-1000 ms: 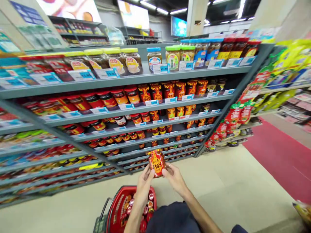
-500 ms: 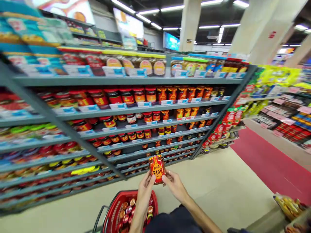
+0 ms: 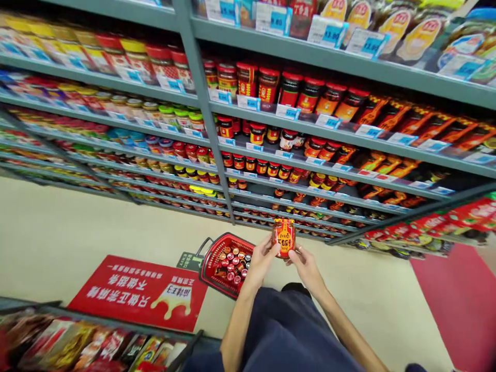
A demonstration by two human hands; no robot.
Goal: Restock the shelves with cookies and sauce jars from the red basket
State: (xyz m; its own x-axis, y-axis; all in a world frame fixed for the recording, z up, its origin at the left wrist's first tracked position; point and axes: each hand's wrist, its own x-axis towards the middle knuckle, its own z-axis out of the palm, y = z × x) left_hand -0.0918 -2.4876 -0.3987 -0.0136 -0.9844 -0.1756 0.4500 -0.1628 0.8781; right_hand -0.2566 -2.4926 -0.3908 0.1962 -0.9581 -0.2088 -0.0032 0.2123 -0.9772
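Observation:
Between my two hands is a glass jar of sauce with a red and yellow label, whose lettering appears upside down from here. My left hand grips its left side, thumb across the front. On the other side, my right hand pinches the jar's lower right edge. Below and left of the jar, a red shopping basket with a dark rim and handle stands on the floor. Several jars with round lids are inside it; my left forearm passes close by its right side.
Grey shelves packed with jars and price tags run across the front. A red floor sign lies left of the basket. Packaged goods fill a rack at the lower left. A red floor strip is on the right.
My view has tilted down and turned left, so more shelving, the floor sign and the whole basket now show. Both hands still hold the jar in front of me.

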